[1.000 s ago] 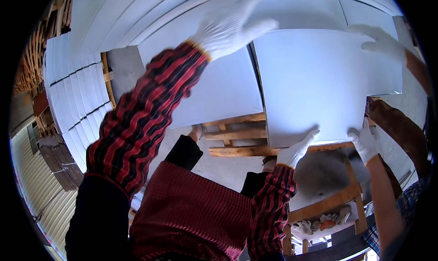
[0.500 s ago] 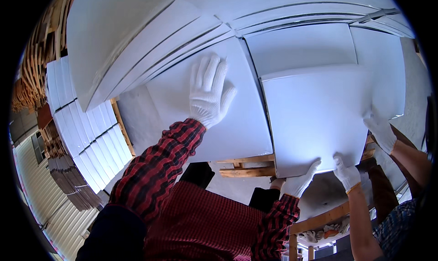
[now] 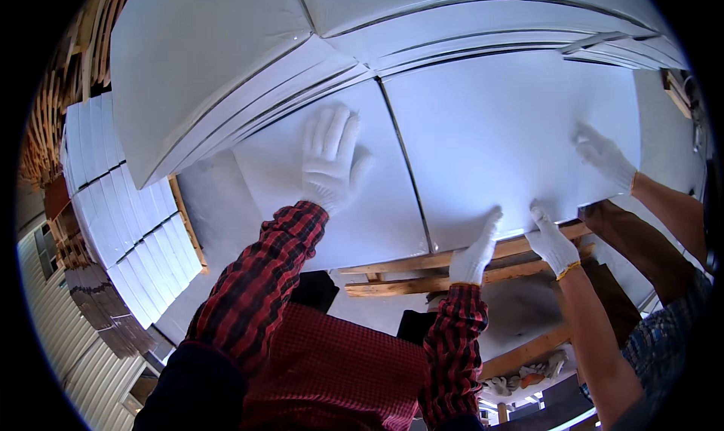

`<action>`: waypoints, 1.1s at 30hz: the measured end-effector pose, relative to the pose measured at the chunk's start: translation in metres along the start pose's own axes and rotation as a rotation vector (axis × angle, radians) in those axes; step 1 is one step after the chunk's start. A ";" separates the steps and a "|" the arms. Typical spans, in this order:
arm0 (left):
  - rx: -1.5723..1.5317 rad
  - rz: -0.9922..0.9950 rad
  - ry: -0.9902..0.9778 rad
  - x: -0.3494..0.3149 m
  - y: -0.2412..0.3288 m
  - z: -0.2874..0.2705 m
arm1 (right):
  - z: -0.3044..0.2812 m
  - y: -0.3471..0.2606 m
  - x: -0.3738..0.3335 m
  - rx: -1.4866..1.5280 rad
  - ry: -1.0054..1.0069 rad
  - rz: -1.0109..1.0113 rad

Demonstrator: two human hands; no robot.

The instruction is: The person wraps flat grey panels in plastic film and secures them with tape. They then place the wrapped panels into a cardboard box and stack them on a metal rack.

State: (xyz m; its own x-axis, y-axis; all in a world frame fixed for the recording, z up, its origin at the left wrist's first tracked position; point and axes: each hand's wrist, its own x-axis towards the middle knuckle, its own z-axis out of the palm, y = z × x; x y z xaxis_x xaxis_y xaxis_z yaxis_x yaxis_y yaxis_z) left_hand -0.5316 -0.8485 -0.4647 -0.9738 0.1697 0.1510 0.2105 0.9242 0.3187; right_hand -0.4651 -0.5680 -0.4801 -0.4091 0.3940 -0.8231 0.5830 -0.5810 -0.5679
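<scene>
At two white panels [image 3: 498, 144], two hands [image 3: 328, 163], two co-worker's [image 3: 552, 246].

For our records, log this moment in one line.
left hand: palm-down on left white box | right hand: at near edge, right white box | co-worker's hands: at same box

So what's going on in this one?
Two gloved people are at work. The wearer's left hand lies palm down on the left white box; the right hand is at the near edge of the right white box, beside the other over a wooden pallet. A co-worker's nearer hand is at that edge too, the farther hand on or just above the top.
</scene>
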 end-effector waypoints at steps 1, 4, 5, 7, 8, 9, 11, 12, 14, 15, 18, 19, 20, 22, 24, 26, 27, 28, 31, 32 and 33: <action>-0.010 0.013 0.019 0.000 0.000 -0.001 | -0.003 -0.001 0.005 -0.066 -0.022 -0.019; -0.028 0.038 0.054 -0.001 -0.002 -0.010 | -0.017 -0.010 -0.004 -0.699 -0.229 -0.070; -0.035 0.055 0.062 0.007 0.001 -0.013 | -0.051 0.008 0.001 -1.141 -0.372 -0.337; -0.039 0.067 0.065 0.012 0.005 -0.023 | -0.118 0.037 -0.018 -1.611 -0.452 -0.826; -0.031 0.004 -0.038 0.016 0.012 -0.035 | -0.157 0.046 -0.042 -1.674 -0.474 -0.961; -0.044 -0.150 -0.280 0.005 0.012 -0.038 | -0.178 0.049 -0.088 -1.488 -0.504 -0.824; -0.050 -0.287 -0.824 -0.005 0.022 -0.060 | -0.237 0.049 -0.193 -1.127 -0.194 -0.169; -0.172 -0.163 -0.958 -0.012 0.032 -0.077 | -0.274 0.046 -0.241 -1.382 -0.090 -0.023; -0.346 -0.034 -1.024 -0.032 0.068 -0.143 | -0.436 0.128 -0.320 -1.407 0.084 -0.057; -0.544 -0.058 -0.930 -0.055 0.078 -0.175 | -0.492 0.147 -0.355 -1.547 0.046 0.261; -0.629 -0.039 -0.903 -0.116 0.070 -0.226 | -0.452 0.159 -0.434 -1.327 0.073 0.435; -0.640 -0.085 -0.951 -0.133 0.057 -0.239 | -0.417 0.156 -0.454 -1.248 0.048 0.402; -0.604 -0.128 -0.901 -0.158 0.037 -0.241 | -0.383 0.147 -0.469 -1.188 0.001 0.334; -0.433 -0.315 -1.012 -0.221 -0.037 -0.217 | -0.326 0.130 -0.481 -1.092 -0.116 0.131; 0.147 0.369 -1.246 -0.270 -0.134 -0.179 | -0.301 0.135 -0.491 -0.974 -0.120 -0.144; 0.184 0.193 -1.302 -0.276 -0.147 -0.216 | -0.298 0.163 -0.477 -0.748 -0.029 -0.308; 0.180 0.104 -1.372 -0.266 -0.144 -0.235 | -0.301 0.178 -0.488 -0.581 0.065 -0.181; 0.206 0.052 -1.397 -0.253 -0.130 -0.240 | -0.308 0.194 -0.496 -0.408 0.144 -0.051; 0.276 0.165 -1.329 -0.224 -0.071 -0.231 | -0.356 0.245 -0.526 -0.213 0.182 0.067; 0.296 0.246 -1.301 -0.220 -0.046 -0.224 | -0.376 0.275 -0.536 -0.186 0.247 0.075; 0.315 0.341 -1.265 -0.218 -0.017 -0.214 | -0.404 0.305 -0.544 -0.169 0.312 0.078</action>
State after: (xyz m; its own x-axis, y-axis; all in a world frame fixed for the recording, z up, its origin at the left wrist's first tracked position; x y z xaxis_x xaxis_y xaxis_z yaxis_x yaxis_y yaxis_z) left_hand -0.3045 -0.9739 -0.3030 -0.3233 0.4438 -0.8358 0.5940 0.7827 0.1859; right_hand 0.2193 -0.6715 -0.2087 -0.1401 0.5670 -0.8117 0.7224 -0.5021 -0.4755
